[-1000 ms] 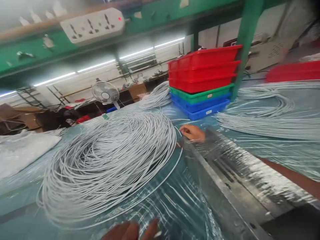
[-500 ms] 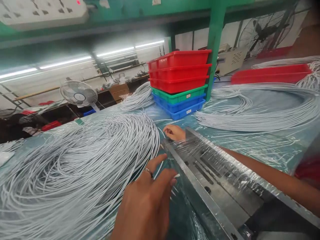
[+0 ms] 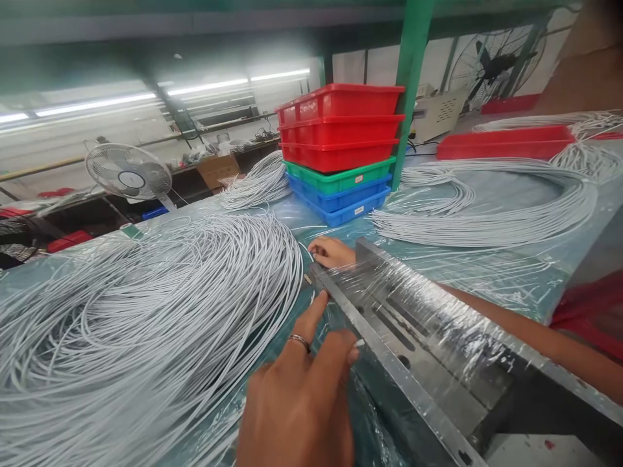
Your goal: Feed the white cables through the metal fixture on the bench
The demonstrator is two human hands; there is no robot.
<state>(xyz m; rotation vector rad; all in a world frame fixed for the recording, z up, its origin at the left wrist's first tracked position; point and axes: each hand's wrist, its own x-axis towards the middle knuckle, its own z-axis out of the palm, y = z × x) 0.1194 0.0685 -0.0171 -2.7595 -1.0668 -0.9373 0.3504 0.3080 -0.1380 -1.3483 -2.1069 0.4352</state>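
Observation:
My left hand [image 3: 302, 389] is at the front, palm down, a ring on one finger. That finger reaches to the near end of the metal frame [image 3: 384, 363]. Its thumb and forefinger are closed on a short white wire end [image 3: 360, 343]. Beyond the frame's far corner, my right hand [image 3: 333, 251] has its fingers curled around a thin white wire [image 3: 306, 249]; the forearm runs behind the frame. Clear plastic film [image 3: 452, 311] is stretched over the frame's far side. A big coil of white wire [image 3: 195, 292] lies to the left of both hands.
Stacked red, green and blue trays [image 3: 341, 155] stand behind my right hand, against a green post [image 3: 411, 91]. More white wire bundles [image 3: 487, 224] and a red tray [image 3: 506, 143] lie at right. A fan [image 3: 129, 172] stands at back left.
The view has shifted slightly rightward. My left hand has moved right and closer to the frame, its ringed finger now meeting the frame's end. My right hand stays in about the same place.

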